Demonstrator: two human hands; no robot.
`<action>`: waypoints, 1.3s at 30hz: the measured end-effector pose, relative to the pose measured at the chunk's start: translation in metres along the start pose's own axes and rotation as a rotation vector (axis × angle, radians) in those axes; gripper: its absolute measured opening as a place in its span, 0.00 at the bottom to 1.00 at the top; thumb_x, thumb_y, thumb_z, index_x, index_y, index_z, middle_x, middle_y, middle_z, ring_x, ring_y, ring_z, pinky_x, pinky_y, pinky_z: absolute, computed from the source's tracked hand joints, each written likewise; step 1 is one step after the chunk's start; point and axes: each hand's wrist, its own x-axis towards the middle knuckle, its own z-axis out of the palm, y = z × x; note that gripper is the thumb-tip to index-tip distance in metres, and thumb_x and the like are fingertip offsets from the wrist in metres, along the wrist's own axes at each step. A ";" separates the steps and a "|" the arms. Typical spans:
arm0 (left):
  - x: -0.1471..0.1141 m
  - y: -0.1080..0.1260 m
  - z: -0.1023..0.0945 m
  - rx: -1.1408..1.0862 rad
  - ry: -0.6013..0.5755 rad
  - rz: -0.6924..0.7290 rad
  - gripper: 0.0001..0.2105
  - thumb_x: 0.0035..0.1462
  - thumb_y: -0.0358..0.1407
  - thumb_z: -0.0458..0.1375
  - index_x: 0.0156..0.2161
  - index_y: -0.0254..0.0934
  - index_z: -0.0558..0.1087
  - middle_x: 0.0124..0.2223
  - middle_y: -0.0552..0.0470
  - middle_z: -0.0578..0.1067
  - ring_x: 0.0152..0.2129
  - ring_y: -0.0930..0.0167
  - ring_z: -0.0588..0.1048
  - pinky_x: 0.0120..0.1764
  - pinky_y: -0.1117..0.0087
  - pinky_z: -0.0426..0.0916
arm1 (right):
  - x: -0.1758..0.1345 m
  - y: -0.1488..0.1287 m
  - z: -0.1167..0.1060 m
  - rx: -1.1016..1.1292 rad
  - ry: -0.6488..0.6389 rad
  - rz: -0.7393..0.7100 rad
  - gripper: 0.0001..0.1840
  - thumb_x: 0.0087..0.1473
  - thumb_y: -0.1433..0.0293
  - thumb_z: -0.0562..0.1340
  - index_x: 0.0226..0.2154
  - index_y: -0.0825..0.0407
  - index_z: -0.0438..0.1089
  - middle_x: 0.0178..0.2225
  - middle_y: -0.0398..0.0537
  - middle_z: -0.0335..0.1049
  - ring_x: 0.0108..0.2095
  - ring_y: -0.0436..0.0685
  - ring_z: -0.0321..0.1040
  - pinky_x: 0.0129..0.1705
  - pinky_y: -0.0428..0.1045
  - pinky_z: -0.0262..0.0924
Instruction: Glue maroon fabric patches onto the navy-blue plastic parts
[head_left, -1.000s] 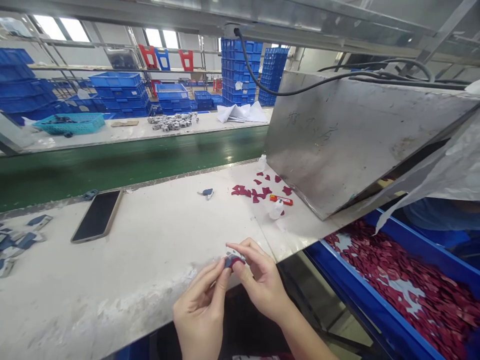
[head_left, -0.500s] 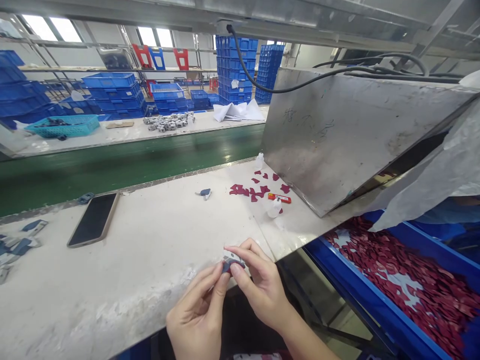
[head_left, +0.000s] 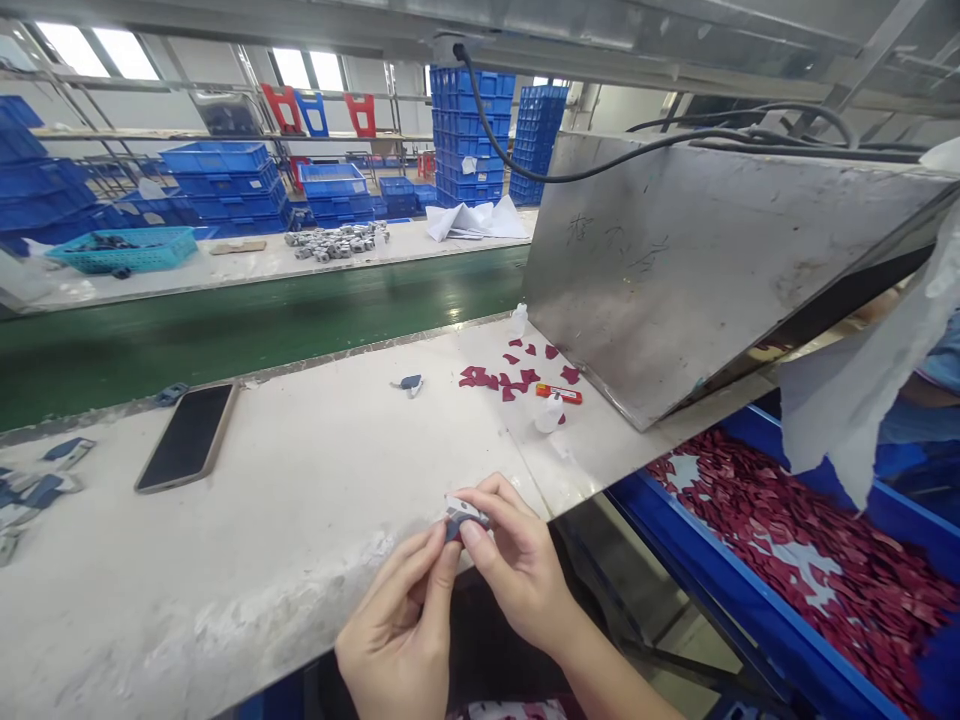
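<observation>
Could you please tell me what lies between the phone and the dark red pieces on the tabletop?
In the head view, a small blue-grey and white part lies on the tabletop between the phone and the dark red pieces, nearer the pieces.

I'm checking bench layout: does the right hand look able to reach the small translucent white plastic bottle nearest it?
Probably yes: the bottle is beyond the right hand on the white tabletop, nothing visible blocking. The hand's grip, though, is occupied by a grey-and-blue piece.
</observation>
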 end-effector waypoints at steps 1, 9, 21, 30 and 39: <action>0.000 0.000 0.000 0.004 0.004 -0.007 0.11 0.47 0.29 0.68 0.37 0.46 0.82 0.39 0.57 0.82 0.33 0.72 0.81 0.42 0.80 0.76 | 0.000 0.000 -0.001 -0.009 -0.017 0.003 0.14 0.64 0.68 0.58 0.51 0.43 0.71 0.39 0.46 0.62 0.39 0.52 0.63 0.43 0.49 0.62; 0.001 0.005 -0.001 0.014 0.024 -0.033 0.09 0.46 0.30 0.69 0.35 0.43 0.82 0.38 0.54 0.82 0.31 0.69 0.81 0.39 0.77 0.78 | 0.002 -0.003 -0.004 -0.059 -0.077 -0.013 0.18 0.65 0.67 0.57 0.56 0.43 0.68 0.39 0.48 0.60 0.38 0.52 0.62 0.44 0.50 0.63; -0.004 -0.001 0.001 0.014 0.022 0.018 0.09 0.47 0.29 0.69 0.36 0.42 0.82 0.38 0.53 0.82 0.32 0.69 0.81 0.40 0.76 0.79 | 0.002 -0.005 0.000 0.113 -0.044 0.055 0.13 0.64 0.65 0.58 0.49 0.46 0.71 0.40 0.48 0.60 0.39 0.53 0.62 0.43 0.50 0.62; 0.001 -0.008 -0.001 0.060 0.033 -0.036 0.09 0.49 0.33 0.68 0.38 0.43 0.82 0.40 0.52 0.82 0.32 0.68 0.81 0.39 0.76 0.78 | 0.004 0.002 -0.005 0.023 -0.115 0.046 0.23 0.59 0.65 0.65 0.57 0.44 0.68 0.44 0.49 0.64 0.45 0.55 0.65 0.50 0.52 0.62; 0.001 -0.013 0.001 0.130 0.008 0.084 0.10 0.50 0.31 0.67 0.39 0.45 0.81 0.40 0.55 0.82 0.34 0.71 0.81 0.40 0.78 0.78 | 0.007 0.016 0.003 0.235 0.035 0.092 0.11 0.57 0.66 0.67 0.44 0.46 0.77 0.34 0.46 0.65 0.36 0.51 0.66 0.39 0.47 0.63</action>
